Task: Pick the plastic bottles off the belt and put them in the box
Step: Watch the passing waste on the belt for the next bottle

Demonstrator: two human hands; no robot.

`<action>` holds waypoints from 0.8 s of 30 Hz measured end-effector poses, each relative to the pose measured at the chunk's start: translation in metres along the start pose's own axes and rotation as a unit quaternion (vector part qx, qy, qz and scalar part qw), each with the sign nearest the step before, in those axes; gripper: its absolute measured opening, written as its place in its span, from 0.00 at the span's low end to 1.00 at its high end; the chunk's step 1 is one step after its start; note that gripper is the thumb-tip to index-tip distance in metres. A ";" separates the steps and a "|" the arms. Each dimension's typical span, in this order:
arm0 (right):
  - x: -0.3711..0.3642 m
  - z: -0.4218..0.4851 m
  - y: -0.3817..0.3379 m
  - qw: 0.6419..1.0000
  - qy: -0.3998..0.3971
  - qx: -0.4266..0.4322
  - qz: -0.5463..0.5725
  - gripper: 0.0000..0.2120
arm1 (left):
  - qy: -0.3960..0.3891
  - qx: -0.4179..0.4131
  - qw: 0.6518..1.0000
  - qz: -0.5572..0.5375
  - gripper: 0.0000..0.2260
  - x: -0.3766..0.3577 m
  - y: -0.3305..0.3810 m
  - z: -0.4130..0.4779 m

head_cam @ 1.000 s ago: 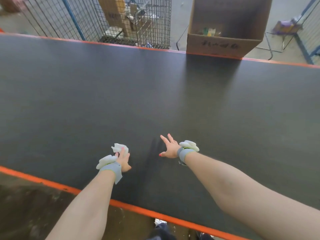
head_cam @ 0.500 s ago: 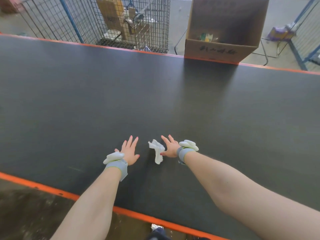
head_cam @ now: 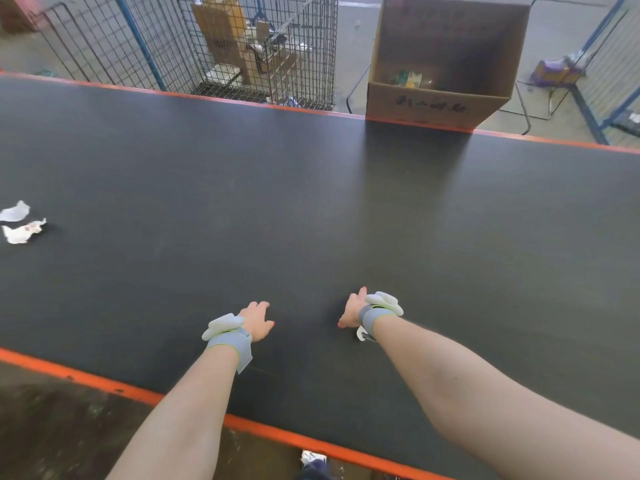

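The black belt (head_cam: 311, 209) carries no plastic bottle that I can see. The open cardboard box (head_cam: 433, 102) stands beyond the belt's far edge, right of centre, with a few items (head_cam: 410, 79) at its bottom. My left hand (head_cam: 258, 320) hovers low over the near part of the belt, fingers relaxed and holding nothing. My right hand (head_cam: 351, 311) is a little to its right, fingers loose, thumb pointing down. A small white scrap (head_cam: 361, 335) lies on the belt, mostly hidden under my right wrist. Both wrists wear grey bands.
Two crumpled white scraps (head_cam: 15, 212) (head_cam: 22, 233) lie on the belt at the far left. A wire cage (head_cam: 242, 46) with cardboard inside stands behind the belt, left of the box. Orange rails (head_cam: 86, 377) run along both belt edges.
My left hand let go of the white scrap and opened. The scrap went right and now lies under my right wrist. Two more scraps came into view at the left.
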State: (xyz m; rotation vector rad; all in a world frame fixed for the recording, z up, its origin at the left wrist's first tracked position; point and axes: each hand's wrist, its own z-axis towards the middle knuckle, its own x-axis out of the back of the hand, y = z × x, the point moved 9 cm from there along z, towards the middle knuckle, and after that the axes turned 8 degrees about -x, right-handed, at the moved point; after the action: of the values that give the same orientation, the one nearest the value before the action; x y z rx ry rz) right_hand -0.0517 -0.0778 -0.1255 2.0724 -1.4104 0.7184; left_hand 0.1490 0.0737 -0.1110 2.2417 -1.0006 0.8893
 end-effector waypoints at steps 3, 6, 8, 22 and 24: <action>0.018 -0.006 -0.015 0.998 0.024 0.057 0.019 0.37 | 0.040 -0.007 0.999 -0.015 0.24 0.016 0.010 0.000; 0.034 -0.013 -0.023 0.996 0.041 0.069 0.047 0.39 | 0.065 0.002 0.998 0.002 0.26 0.026 0.009 -0.003; 0.038 -0.020 -0.031 0.994 0.036 0.086 0.059 0.40 | 0.073 0.012 0.997 0.005 0.27 0.028 0.004 -0.006; 0.031 -0.037 -0.093 0.985 0.018 0.168 0.039 0.44 | 0.086 0.105 0.991 -0.016 0.30 0.025 -0.066 -0.045; 0.031 -0.041 -0.105 0.982 0.021 0.181 0.037 0.44 | 0.085 0.126 0.988 -0.023 0.30 0.023 -0.079 -0.050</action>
State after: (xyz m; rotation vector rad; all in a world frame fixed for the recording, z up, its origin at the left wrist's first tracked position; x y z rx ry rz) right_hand 0.0516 -0.0373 -0.0883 2.2660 -1.4220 1.1149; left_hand 0.2052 0.1441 -0.0767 2.3350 -0.7919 1.2212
